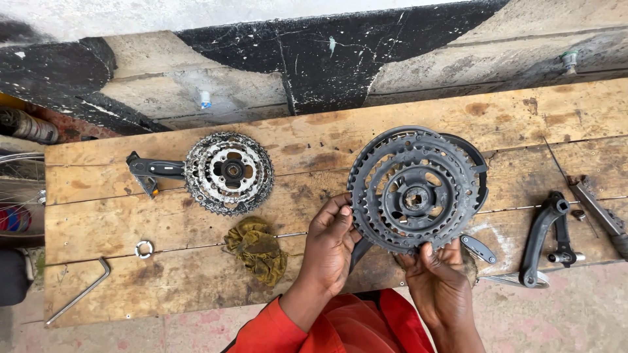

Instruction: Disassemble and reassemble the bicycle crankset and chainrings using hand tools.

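Black and toothed, one large chainring set [415, 189] is held up over the wooden bench [392, 124] by both hands. The left hand [330, 243] grips its left edge, thumb laid on the front face and fingers curled behind. The right hand [439, 278] pinches the lower rim, thumb pressed on the teeth, the other fingers closed underneath. The set shows three stacked rings with a plastic guard behind them, and a dark crank arm runs down from it behind the left hand.

A second chainring set [228, 172], silvery and worn, lies flat on the bench to the left, well apart from the hands, its one black crank arm pointing left. Between it and the left hand lies one crumpled olive rag [257, 249]. Near the bench's left end rest one small metal ring [144, 248] and one bent hex key [82, 291]. At the right end lie one loose black crank arm [543, 236] and one long tool [598, 212]. Red sleeves [327, 327] show at the bottom.
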